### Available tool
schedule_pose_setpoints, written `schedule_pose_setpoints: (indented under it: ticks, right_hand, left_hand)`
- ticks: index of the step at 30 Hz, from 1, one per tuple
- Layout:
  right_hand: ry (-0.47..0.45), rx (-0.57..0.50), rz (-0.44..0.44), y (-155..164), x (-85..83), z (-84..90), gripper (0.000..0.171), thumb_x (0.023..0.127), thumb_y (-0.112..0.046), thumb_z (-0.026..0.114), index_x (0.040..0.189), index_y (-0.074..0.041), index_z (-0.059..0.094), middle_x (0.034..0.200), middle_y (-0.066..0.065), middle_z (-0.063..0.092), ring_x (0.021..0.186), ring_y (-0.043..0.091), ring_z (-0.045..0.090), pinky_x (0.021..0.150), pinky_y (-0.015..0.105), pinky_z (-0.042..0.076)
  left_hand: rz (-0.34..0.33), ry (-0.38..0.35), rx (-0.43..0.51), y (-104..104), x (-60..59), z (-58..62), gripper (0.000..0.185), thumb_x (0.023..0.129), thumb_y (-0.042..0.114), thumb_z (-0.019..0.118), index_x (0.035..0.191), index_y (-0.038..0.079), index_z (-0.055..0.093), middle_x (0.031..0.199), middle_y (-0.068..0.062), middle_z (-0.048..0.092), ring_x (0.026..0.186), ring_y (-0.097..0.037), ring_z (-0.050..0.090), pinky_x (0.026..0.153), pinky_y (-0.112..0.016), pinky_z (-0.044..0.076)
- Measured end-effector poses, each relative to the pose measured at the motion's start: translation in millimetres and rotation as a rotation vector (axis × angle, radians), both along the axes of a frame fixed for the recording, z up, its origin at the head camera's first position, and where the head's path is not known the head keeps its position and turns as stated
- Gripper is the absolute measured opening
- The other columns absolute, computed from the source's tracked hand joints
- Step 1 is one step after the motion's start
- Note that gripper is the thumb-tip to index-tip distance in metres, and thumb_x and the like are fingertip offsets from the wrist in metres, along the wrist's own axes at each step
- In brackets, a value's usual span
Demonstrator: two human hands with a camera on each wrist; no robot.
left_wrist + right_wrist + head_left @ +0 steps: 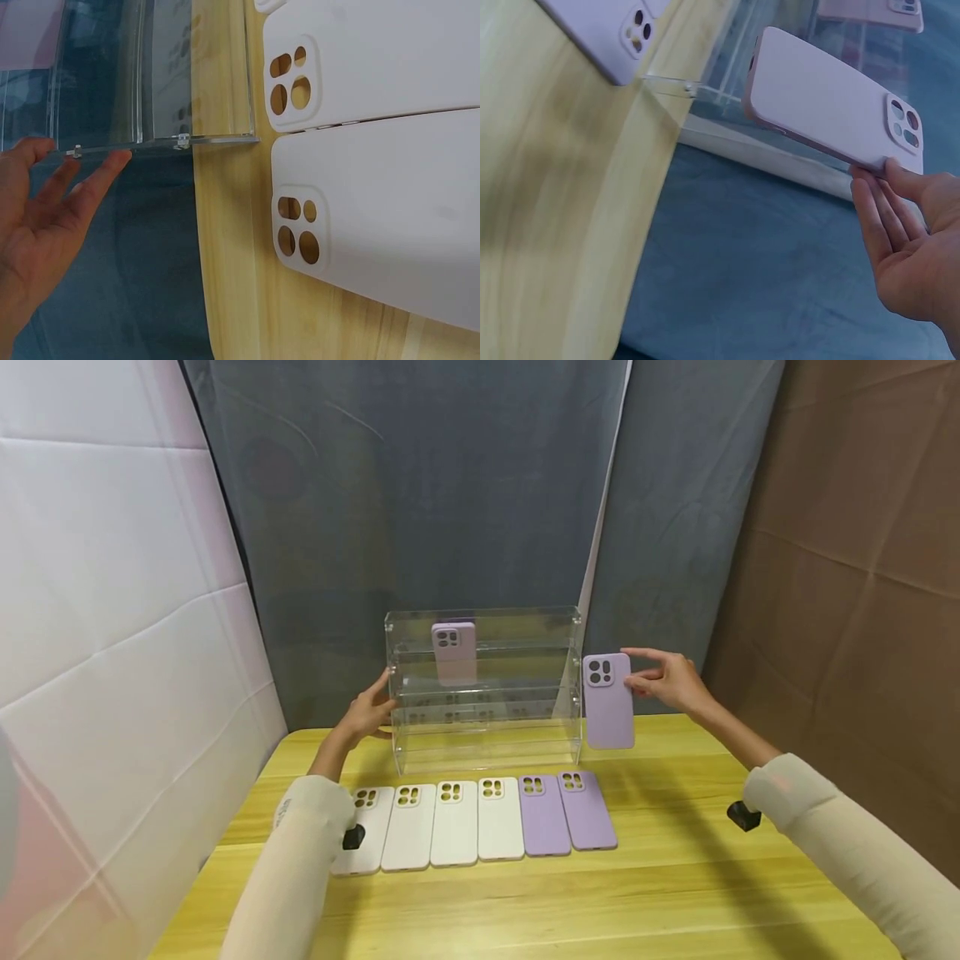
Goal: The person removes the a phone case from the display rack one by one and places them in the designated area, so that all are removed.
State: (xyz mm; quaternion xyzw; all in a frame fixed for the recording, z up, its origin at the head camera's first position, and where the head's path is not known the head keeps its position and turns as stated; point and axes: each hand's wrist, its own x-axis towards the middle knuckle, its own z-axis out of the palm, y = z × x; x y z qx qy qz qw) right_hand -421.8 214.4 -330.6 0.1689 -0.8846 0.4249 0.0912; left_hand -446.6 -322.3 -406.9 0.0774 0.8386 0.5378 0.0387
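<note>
A clear acrylic tiered stand (483,693) sits at the back of the yellow wooden table (675,877). One purple phone case (453,652) leans upright on its top tier. My right hand (667,681) pinches a second purple phone case (608,700) (832,97) upright in the air just right of the stand. My left hand (371,710) (45,210) rests with straight fingers against the stand's left wall (150,75). In front of the stand lies a row of several white cases (431,822) and two purple cases (566,812).
A grey cloth (420,485) hangs behind the table, a white sheet (112,610) on the left and a brown one (862,568) on the right. Bare table stretches in front of the row and to its right.
</note>
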Motion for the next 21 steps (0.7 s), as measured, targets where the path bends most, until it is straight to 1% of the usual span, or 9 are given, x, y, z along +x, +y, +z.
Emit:
schedule_pose_setpoints:
  ticks: [3, 4, 8, 10, 12, 15, 18, 21]
  right_hand:
    - [-0.021, -0.007, 0.019, 6.0, 2.7, -11.3, 0.058, 0.096, -0.001, 0.073, 0.151, -0.002, 0.053, 0.116, 0.029, 0.072, 0.097, 0.039, 0.076, 0.080, 0.043, 0.066]
    - [-0.029, -0.013, 0.026, 7.7, 3.9, -15.4, 0.058, 0.096, -0.001, 0.073, 0.150, -0.001, 0.053, 0.116, 0.029, 0.072, 0.097, 0.040, 0.076, 0.079, 0.042, 0.066]
    - [-0.080, -0.042, 0.038, 13.6, 9.0, -32.4, 0.059, 0.095, 0.001, 0.073, 0.151, 0.002, 0.052, 0.115, 0.032, 0.071, 0.095, 0.043, 0.075, 0.072, 0.032, 0.066]
    - [-0.102, -0.044, 0.032, 17.4, 10.1, -42.0, 0.059, 0.095, 0.000, 0.073, 0.151, 0.002, 0.051, 0.113, 0.031, 0.072, 0.091, 0.038, 0.077, 0.070, 0.029, 0.066]
    - [-0.120, -0.047, 0.027, 21.0, 10.5, -52.0, 0.060, 0.095, 0.000, 0.073, 0.151, 0.002, 0.051, 0.112, 0.030, 0.073, 0.088, 0.035, 0.078, 0.070, 0.028, 0.066]
    - [-0.139, -0.050, 0.020, 25.4, 10.0, -67.6, 0.059, 0.096, 0.000, 0.073, 0.150, 0.003, 0.051, 0.108, 0.029, 0.074, 0.085, 0.033, 0.078, 0.069, 0.029, 0.066]
    - [-0.176, -0.060, 0.019, 27.4, 10.4, -81.0, 0.059, 0.096, 0.001, 0.073, 0.150, 0.005, 0.051, 0.106, 0.028, 0.075, 0.087, 0.037, 0.077, 0.068, 0.030, 0.066]
    - [-0.227, -0.059, 0.013, 29.5, 10.7, -91.2, 0.058, 0.096, 0.001, 0.073, 0.150, 0.006, 0.051, 0.102, 0.026, 0.076, 0.085, 0.033, 0.077, 0.068, 0.030, 0.066]
  left_hand:
    - [0.001, -0.004, 0.007, -0.5, -0.7, -0.3, 0.073, 0.113, 0.009, 0.039, 0.166, 0.031, -0.007, 0.157, -0.039, 0.032, 0.134, -0.063, 0.043, 0.097, -0.069, 0.052]
    - [0.001, -0.006, 0.008, -0.6, -0.9, -0.4, 0.074, 0.113, 0.009, 0.040, 0.166, 0.032, -0.007, 0.158, -0.039, 0.032, 0.134, -0.063, 0.043, 0.097, -0.069, 0.052]
    - [0.004, -0.013, 0.013, 0.1, -0.6, 0.0, 0.075, 0.113, 0.009, 0.041, 0.166, 0.035, -0.006, 0.158, -0.037, 0.033, 0.134, -0.062, 0.044, 0.098, -0.069, 0.052]
    - [0.009, -0.012, 0.007, -0.3, -1.2, -0.8, 0.075, 0.113, 0.010, 0.041, 0.166, 0.035, -0.006, 0.158, -0.037, 0.034, 0.134, -0.061, 0.045, 0.097, -0.067, 0.054]
    - [0.014, -0.014, 0.003, -0.4, -1.3, -1.0, 0.075, 0.113, 0.010, 0.041, 0.166, 0.036, -0.005, 0.158, -0.036, 0.035, 0.134, -0.060, 0.046, 0.095, -0.065, 0.056]
    - [0.017, -0.017, -0.003, -1.0, -2.1, -2.1, 0.075, 0.113, 0.011, 0.041, 0.165, 0.036, -0.005, 0.158, -0.036, 0.036, 0.134, -0.059, 0.046, 0.093, -0.063, 0.058]
    - [0.015, -0.019, -0.003, -0.5, -0.8, -0.5, 0.074, 0.114, 0.012, 0.041, 0.165, 0.037, -0.006, 0.159, -0.036, 0.034, 0.135, -0.059, 0.045, 0.094, -0.062, 0.058]
    - [0.013, -0.018, 0.002, 0.2, 0.5, 1.3, 0.074, 0.114, 0.014, 0.042, 0.165, 0.036, -0.006, 0.160, -0.036, 0.033, 0.136, -0.059, 0.044, 0.096, -0.064, 0.056]
